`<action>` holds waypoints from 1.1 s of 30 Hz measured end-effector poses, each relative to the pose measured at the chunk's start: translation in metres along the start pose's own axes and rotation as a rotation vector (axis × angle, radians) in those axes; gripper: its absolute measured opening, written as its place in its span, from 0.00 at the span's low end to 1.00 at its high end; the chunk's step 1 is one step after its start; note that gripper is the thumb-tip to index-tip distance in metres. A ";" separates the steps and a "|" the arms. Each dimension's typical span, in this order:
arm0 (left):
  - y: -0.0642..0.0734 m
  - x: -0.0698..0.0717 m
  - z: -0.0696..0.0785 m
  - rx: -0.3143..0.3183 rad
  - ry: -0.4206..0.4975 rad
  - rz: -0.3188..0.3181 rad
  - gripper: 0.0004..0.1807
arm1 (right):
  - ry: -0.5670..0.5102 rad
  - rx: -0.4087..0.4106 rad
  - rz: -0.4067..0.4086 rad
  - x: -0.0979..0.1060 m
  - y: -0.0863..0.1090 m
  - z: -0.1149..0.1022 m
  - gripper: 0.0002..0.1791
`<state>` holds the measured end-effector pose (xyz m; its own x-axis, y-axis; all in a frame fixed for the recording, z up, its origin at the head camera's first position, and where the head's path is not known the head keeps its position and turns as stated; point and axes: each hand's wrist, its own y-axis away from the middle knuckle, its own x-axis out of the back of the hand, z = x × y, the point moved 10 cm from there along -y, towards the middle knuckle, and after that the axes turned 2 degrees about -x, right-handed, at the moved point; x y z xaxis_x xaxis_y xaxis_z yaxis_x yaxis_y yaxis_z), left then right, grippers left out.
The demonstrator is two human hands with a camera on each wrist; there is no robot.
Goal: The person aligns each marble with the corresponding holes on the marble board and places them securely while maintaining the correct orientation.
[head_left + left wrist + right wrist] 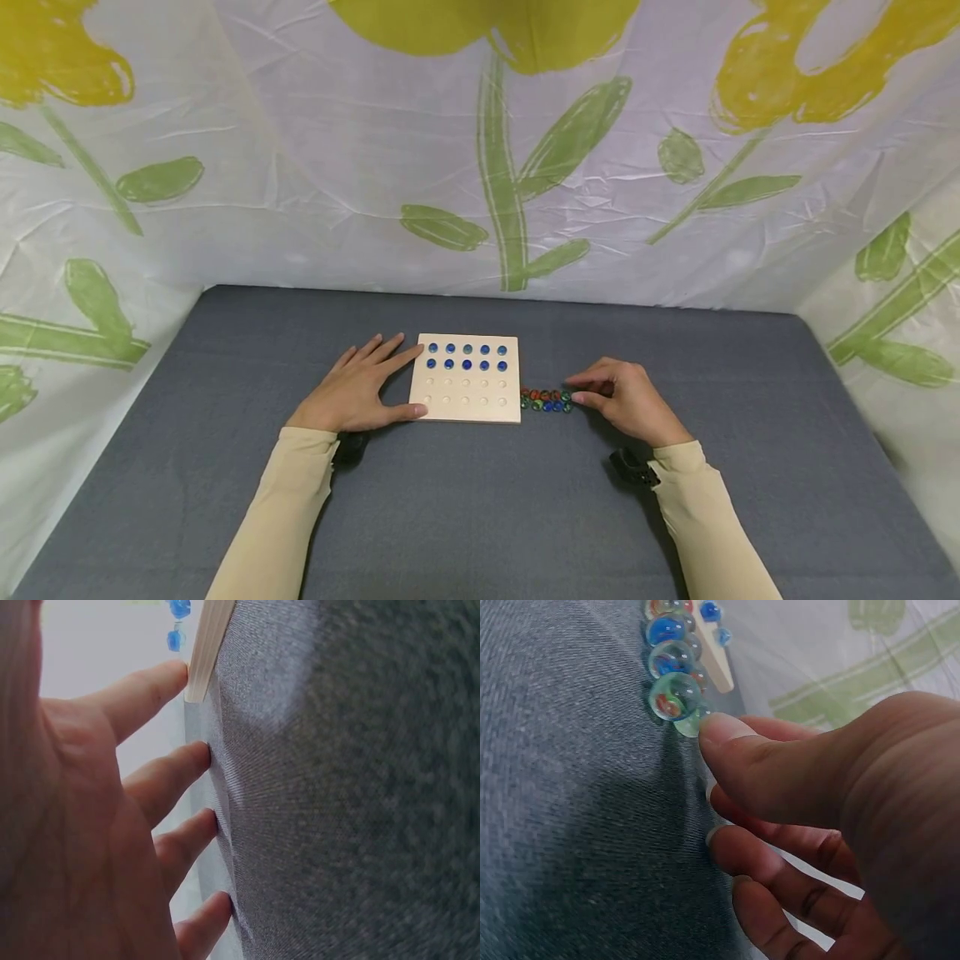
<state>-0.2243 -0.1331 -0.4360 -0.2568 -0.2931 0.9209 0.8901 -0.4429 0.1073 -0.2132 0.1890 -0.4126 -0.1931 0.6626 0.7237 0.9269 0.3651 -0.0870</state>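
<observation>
A pale wooden board (465, 410) lies flat, with two filled rows of blue marbles (467, 365) and two rows of bare hollows in front. My left hand (352, 392) spreads at the board's left side, thumb on the near corner and index finger at the far left edge. In the left wrist view, the other fingertips (201, 754) rest on the cloth. Two short lines of coloured glass marbles (547, 406) sit off the board's right edge. My right hand (626, 400) pinches the green marble (691, 724) at their right end between thumb and index finger; the index fingertip is hidden in the right wrist view.
Dark grey cloth (480, 508) covers the table. A white curtain (337, 167) with yellow flowers and green leaves hangs behind the table and at both sides. Black straps with small devices (636, 468) sit at the wrists below the light sleeves (708, 517).
</observation>
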 end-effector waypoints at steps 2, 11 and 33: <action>0.000 0.000 0.000 0.002 -0.001 -0.002 0.53 | 0.000 0.000 -0.004 -0.001 0.000 0.000 0.13; -0.003 0.000 0.003 0.003 -0.002 -0.017 0.53 | 0.015 -0.011 0.002 -0.004 0.000 0.001 0.12; 0.000 -0.002 -0.002 0.010 0.023 -0.025 0.55 | 0.078 -0.003 0.017 -0.010 -0.002 -0.002 0.12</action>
<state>-0.2243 -0.1348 -0.4389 -0.2871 -0.3018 0.9091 0.8872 -0.4417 0.1336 -0.2123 0.1801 -0.4183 -0.1522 0.6159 0.7730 0.9308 0.3524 -0.0975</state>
